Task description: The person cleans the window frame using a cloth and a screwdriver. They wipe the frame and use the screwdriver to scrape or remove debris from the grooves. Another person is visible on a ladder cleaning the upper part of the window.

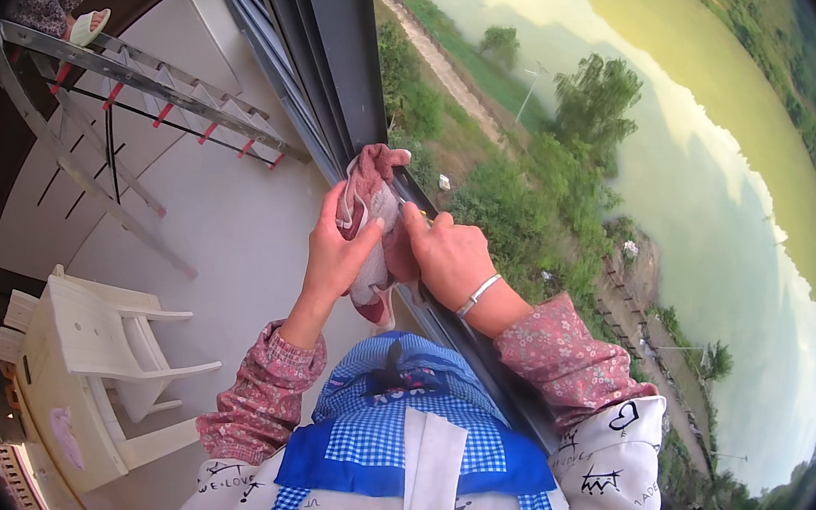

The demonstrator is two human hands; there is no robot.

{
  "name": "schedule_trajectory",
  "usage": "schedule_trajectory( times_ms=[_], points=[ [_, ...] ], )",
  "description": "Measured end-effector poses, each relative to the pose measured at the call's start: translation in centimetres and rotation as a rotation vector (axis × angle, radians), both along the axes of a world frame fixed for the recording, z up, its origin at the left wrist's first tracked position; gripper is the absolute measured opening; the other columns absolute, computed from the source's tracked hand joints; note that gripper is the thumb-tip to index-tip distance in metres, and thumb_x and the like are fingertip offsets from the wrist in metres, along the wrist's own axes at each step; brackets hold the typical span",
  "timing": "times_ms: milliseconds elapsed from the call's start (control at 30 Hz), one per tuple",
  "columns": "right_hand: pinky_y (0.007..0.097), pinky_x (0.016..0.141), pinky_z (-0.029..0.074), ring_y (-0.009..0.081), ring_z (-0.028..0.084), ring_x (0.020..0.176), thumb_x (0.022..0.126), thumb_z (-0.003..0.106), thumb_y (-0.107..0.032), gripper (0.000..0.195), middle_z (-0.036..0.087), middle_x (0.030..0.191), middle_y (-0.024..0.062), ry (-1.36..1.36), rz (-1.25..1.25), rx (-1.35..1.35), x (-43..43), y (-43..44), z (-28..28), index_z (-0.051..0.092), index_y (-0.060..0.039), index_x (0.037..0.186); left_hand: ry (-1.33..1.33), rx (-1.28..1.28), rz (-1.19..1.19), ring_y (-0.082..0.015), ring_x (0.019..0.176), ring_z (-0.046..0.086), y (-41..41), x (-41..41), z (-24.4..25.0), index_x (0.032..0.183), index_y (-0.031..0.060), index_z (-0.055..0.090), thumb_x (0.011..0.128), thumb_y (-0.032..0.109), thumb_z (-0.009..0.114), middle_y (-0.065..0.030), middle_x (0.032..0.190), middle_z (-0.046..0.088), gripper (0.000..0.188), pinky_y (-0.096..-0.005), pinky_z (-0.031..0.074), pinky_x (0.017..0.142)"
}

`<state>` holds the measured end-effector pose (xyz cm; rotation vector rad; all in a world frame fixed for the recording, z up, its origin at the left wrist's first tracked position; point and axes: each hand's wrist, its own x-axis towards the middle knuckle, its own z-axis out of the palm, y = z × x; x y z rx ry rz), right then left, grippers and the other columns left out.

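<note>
A pink and grey cloth (374, 266) lies bunched over the dark window frame (326, 42). My left hand (341, 244) grips the cloth from its left side, thumb on top. My right hand (449, 256) is closed around a small slim tool (424, 215), of which only a bit of yellow and a thin tip show; its kind cannot be told. The tip is beside the cloth at the frame's edge. The rest of the tool is hidden by my fingers.
A person's slippered foot (89, 26) is on a metal folding ladder (191, 105) at the upper left. A cream plastic chair (104, 334) stands by a cream table (59, 404) at the lower left. Beyond the window, far below, are trees (595, 99), a path and water.
</note>
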<state>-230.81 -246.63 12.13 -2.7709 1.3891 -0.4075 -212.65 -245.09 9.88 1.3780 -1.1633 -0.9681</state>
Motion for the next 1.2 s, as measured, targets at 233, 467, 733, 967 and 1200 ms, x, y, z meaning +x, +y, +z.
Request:
schedule_trajectory(
  times_ms=[233,467,733,967,1200],
  points=[
    [0.0374,0.047,0.05,0.0262,0.064,0.059,0.085,0.06,-0.012,0.029,0.061,0.071,0.0129,0.442,0.08,0.266,-8.0,9.8,10.9,0.054,-0.0011,0.111,-0.244,0.123,-0.59,-0.0275,0.103,0.069,8.8,-2.6,3.0,0.145,0.0049,0.045,0.082,0.011,0.073,-0.0202,0.116,0.068,0.069,-0.0356,0.053,0.091],
    [0.0395,0.05,0.05,0.0279,0.066,0.06,0.08,0.062,-0.01,0.026,0.063,0.068,0.011,0.547,0.052,0.508,-11.6,13.2,14.9,0.056,-0.0011,0.103,-0.035,0.192,-0.977,-0.0388,0.093,0.071,9.9,-4.5,3.5,0.145,0.0079,0.046,0.081,0.013,0.07,-0.0237,0.1,0.071,0.069,-0.0415,0.055,0.085],
    [0.0419,0.053,0.044,0.0316,0.059,0.059,0.08,0.068,-0.005,0.037,0.058,0.066,0.0098,0.088,-0.413,0.333,-14.5,15.1,20.9,0.07,-0.0125,0.116,-0.059,-0.023,-1.455,-0.0357,0.091,0.068,9.2,-7.3,3.6,0.135,0.008,0.061,0.076,0.009,0.069,-0.0189,0.107,0.071,0.06,-0.04,0.053,0.082],
    [0.0393,0.052,0.041,0.0296,0.054,0.057,0.077,0.068,0.003,0.049,0.056,0.068,0.0112,-0.419,-0.562,0.453,-16.9,23.0,17.7,0.068,-0.0078,0.125,0.172,0.186,-1.421,-0.0203,0.105,0.07,9.1,-10.8,5.5,0.142,0.0058,0.053,0.082,0.003,0.07,-0.015,0.12,0.07,0.063,-0.0321,0.052,0.093],
    [0.0383,0.051,0.043,0.0286,0.059,0.057,0.08,0.069,-0.002,0.04,0.062,0.067,0.0085,-0.363,-0.852,0.474,-18.1,30.3,13.0,0.071,-0.0117,0.119,0.065,0.479,-1.289,-0.0142,0.116,0.058,8.7,-12.3,3.5,0.143,0.0012,0.048,0.087,0.003,0.063,-0.0104,0.13,0.062,0.058,-0.0299,0.046,0.1]
  ],
)
